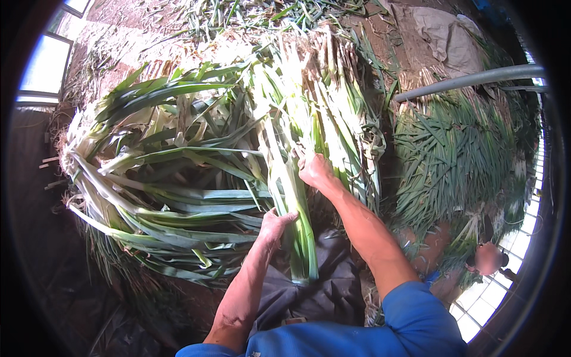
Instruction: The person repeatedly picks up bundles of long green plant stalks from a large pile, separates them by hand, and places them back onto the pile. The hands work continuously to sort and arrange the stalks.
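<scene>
A long green onion bunch (289, 193) lies over my lap, pale stalks pointing away and cut green ends near me. My left hand (275, 227) wraps its lower part from the left, thumb across the stalks. Farther up on the right side, my right hand (315, 171) is closed, its fingertips pinching what looks like a pale outer leaf; the exact grip is partly hidden. Beyond and right of it, trimmed green onions (333, 89) lie side by side. To the left spreads a large heap of untrimmed green onions (184, 196), roots at its left end.
A grey metal pipe (470, 82) juts in from the right above another green onion pile (455, 157). Leaf scraps (238, 15) litter the ground at the far side. A pale cloth sack (446, 38) lies far right. Another person (489, 259) is at the lower right.
</scene>
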Available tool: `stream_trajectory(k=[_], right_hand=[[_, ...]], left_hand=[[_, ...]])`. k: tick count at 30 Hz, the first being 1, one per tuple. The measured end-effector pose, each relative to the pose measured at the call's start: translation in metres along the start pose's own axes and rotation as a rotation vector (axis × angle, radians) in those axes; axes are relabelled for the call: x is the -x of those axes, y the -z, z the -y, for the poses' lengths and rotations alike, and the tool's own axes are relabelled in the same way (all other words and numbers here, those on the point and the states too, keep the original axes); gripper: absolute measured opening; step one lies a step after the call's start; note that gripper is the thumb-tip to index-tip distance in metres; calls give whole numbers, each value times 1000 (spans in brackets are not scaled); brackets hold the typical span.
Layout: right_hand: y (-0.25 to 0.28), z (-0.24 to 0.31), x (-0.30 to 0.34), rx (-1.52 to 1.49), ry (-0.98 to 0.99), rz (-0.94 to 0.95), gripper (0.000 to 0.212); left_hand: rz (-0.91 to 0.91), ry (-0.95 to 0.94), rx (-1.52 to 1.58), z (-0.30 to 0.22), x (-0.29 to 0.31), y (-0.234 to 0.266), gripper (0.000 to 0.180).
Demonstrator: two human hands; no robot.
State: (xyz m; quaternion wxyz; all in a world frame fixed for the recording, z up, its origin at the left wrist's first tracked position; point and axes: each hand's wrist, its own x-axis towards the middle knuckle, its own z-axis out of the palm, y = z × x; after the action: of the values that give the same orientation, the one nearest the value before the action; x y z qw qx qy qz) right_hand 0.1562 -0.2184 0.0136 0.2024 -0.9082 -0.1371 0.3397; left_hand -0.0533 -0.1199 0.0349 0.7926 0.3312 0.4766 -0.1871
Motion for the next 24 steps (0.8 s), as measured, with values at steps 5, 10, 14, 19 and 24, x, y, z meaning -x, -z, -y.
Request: stream_trajectory(k=[5,10,14,19,24], right_hand=[[-14,-11,-34,50,-38,56,31],[23,-41,-24,-185,45,-238,15],[52,-77,-18,-7,-130,-341,25],[34,-196,-69,-182,-195,-490,27],[-20,-166,-129,-786,-270,-113,18]], left_hand=[[29,-50,34,3,4,-6,40],[-59,-322,5,-75,56,-2,34],[-220,-612,16,-176,126,37,34],[-493,-785,-27,-273,155,145,39],[-1211,-829,-890,-302,140,304,60]])
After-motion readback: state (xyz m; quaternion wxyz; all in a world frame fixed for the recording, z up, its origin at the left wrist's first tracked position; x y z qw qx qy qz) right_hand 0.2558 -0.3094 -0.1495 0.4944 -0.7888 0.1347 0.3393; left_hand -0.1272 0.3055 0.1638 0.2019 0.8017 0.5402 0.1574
